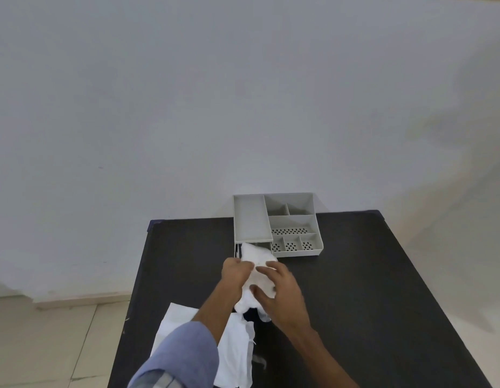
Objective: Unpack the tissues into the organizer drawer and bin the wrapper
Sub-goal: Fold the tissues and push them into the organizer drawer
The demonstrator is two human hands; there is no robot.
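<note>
A grey desk organizer (288,222) with several compartments stands at the far side of the black table (369,289). Its low drawer (238,249) is pulled out at the front left. A bundle of white tissues (256,257) lies partly over the drawer, reaching back towards me. My left hand (235,271) grips the bundle's left side. Fingers of my right hand (282,292) press on its right side and top. A white wrapper (237,348) lies flat on the table near me, partly under my left forearm.
A pale wall rises right behind the organizer. Tiled floor shows to the left of the table, beyond its left edge. Bare black tabletop stretches to the right of my hands.
</note>
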